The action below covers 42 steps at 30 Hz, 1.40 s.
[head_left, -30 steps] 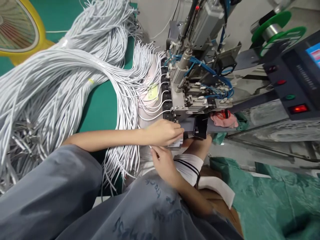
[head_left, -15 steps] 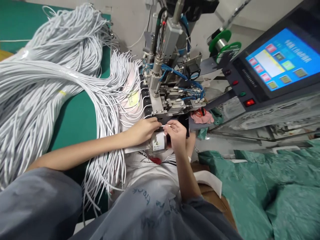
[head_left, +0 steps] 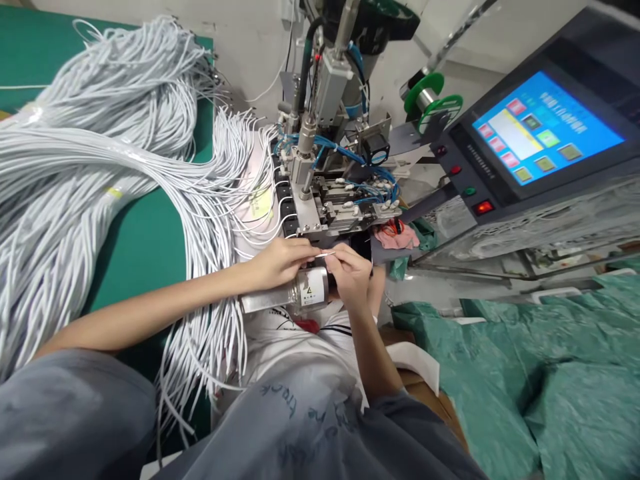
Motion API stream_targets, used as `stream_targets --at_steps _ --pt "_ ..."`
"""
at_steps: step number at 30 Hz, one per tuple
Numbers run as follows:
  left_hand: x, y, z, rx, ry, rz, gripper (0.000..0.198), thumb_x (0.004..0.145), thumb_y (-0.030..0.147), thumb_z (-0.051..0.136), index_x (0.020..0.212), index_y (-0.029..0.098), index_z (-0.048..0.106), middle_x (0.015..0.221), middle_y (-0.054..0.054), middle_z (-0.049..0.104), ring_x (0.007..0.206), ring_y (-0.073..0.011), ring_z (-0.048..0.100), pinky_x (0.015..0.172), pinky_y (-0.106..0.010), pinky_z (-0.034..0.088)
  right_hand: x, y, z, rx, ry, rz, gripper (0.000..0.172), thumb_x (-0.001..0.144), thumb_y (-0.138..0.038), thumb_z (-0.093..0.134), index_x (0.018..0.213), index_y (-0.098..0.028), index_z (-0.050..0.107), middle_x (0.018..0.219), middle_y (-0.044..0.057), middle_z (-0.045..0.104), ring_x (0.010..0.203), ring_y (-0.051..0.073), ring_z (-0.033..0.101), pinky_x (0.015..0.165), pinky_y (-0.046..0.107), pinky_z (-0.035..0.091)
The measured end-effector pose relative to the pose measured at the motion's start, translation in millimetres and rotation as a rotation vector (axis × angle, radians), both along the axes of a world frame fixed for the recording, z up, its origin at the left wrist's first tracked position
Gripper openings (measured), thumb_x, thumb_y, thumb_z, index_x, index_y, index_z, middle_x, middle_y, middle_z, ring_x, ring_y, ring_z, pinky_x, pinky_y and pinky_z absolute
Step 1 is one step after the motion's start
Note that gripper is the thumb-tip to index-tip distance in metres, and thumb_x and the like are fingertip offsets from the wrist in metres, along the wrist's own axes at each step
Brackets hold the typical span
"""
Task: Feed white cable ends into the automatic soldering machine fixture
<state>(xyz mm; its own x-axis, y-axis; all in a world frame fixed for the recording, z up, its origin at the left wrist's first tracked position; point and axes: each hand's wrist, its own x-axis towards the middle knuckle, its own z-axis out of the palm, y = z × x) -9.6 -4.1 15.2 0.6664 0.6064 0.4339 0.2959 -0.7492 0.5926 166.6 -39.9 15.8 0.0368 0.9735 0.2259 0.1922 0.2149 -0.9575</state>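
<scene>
My left hand [head_left: 287, 259] is closed in a pinch at the front of the machine [head_left: 306, 207]. Facing it, my right hand [head_left: 351, 272] pinches too, and a short white cable end [head_left: 325, 254] spans the small gap between the fingertips. Just below the hands sits a silver cylindrical motor [head_left: 313, 288] with a white label. White cables [head_left: 213, 230] in a thick bundle spread to the left, and several of their ends run into black blocks [head_left: 289, 208] along the machine's left side. Fine detail at the cable end is too small to make out.
A control panel with a lit blue screen [head_left: 547, 130] stands at the right, near a green wire spool [head_left: 431, 100]. A pink cloth [head_left: 397, 235] lies beside the machine. Green plastic sheeting [head_left: 565, 373] covers the lower right. More cables rest on the green table [head_left: 145, 240].
The whole view has shifted slightly as the head moved. Both hands stay pinched at the same spot, and more of the white cable end shows between the fingertips.
</scene>
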Motion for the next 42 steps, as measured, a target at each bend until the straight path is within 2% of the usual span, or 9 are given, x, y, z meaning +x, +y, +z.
stream_targets --at_steps 6,9,14,18,21,23,29,36,42 --pt "-2 1 4.2 0.070 0.137 -0.027 0.034 0.081 0.005 0.036 0.102 0.010 0.062 0.080 -0.007 0.055 0.069 -0.0131 0.052 0.060 -0.023 0.043 7 6 7.8 -0.090 -0.042 0.071 0.016 0.073 -0.027 0.062 0.061 -0.016 0.064 0.059 -0.001 0.048 0.054 0.010 0.043 0.050 0.024 0.035" --pt "1 -1 0.6 0.050 0.105 -0.003 0.029 0.085 0.009 0.037 0.095 0.011 0.064 0.078 -0.007 0.057 0.070 -0.0127 0.053 0.062 -0.023 0.044 -1 4 -0.3 -0.057 -0.012 -0.006 0.021 0.074 -0.029 0.061 0.057 -0.016 0.061 0.055 -0.002 0.042 0.052 0.010 0.039 0.049 0.024 0.032" --pt "4 -4 -1.6 0.067 0.096 0.046 0.027 0.091 0.017 0.038 0.090 0.011 0.064 0.072 -0.005 0.057 0.066 -0.0115 0.053 0.060 -0.022 0.043 -11 0 -5.7 0.033 -0.061 -0.124 0.022 0.079 -0.030 0.056 0.064 -0.016 0.063 0.057 -0.001 0.044 0.054 0.011 0.040 0.050 0.025 0.031" --pt "0 0 2.0 0.271 0.312 0.034 0.028 0.083 0.008 0.040 0.100 0.008 0.062 0.077 -0.007 0.057 0.067 -0.0144 0.053 0.059 -0.025 0.044 1 5 2.1 0.041 -0.266 -0.013 0.027 0.079 -0.025 0.055 0.053 -0.016 0.055 0.052 -0.004 0.036 0.050 0.009 0.034 0.048 0.025 0.027" --pt "-1 2 1.5 0.376 0.403 0.045 0.028 0.079 0.006 0.042 0.098 0.008 0.062 0.083 -0.010 0.059 0.074 -0.0172 0.054 0.064 -0.028 0.046 7 9 3.6 0.012 -0.318 0.055 0.031 0.078 -0.023 0.054 0.049 -0.017 0.050 0.051 -0.004 0.033 0.049 0.008 0.033 0.048 0.025 0.026" --pt "1 2 -1.0 0.334 0.378 0.077 0.026 0.080 0.007 0.042 0.095 0.010 0.064 0.081 -0.009 0.059 0.075 -0.0167 0.054 0.065 -0.027 0.045 4 9 -0.1 0.029 -0.292 0.016 0.031 0.079 -0.023 0.054 0.048 -0.017 0.050 0.052 -0.004 0.034 0.049 0.009 0.033 0.048 0.025 0.026" --pt "9 -4 -7.7 0.009 0.174 0.113 0.027 0.092 0.019 0.039 0.097 0.012 0.064 0.076 -0.005 0.058 0.068 -0.0126 0.055 0.063 -0.023 0.045 -8 7 -22.8 0.063 -0.174 -0.143 0.023 0.081 -0.028 0.054 0.064 -0.016 0.064 0.056 -0.001 0.044 0.052 0.011 0.041 0.049 0.025 0.031" --pt "9 0 -10.0 0.039 0.607 0.161 0.028 0.084 0.006 0.037 0.097 0.009 0.061 0.090 -0.010 0.054 0.056 -0.0118 0.055 0.055 -0.025 0.046 12 21 -58.3 -0.211 -0.004 -0.001 0.017 0.075 -0.028 0.057 0.079 -0.016 0.068 0.080 0.006 0.067 0.070 0.015 0.061 0.066 0.027 0.048" --pt "9 0 -9.9 0.049 0.678 0.146 0.030 0.082 0.004 0.038 0.101 0.009 0.060 0.087 -0.010 0.055 0.056 -0.0114 0.056 0.054 -0.023 0.046 9 26 -67.4 -0.285 0.022 -0.017 0.016 0.071 -0.031 0.061 0.073 -0.015 0.064 0.073 0.004 0.067 0.067 0.015 0.061 0.065 0.026 0.048"
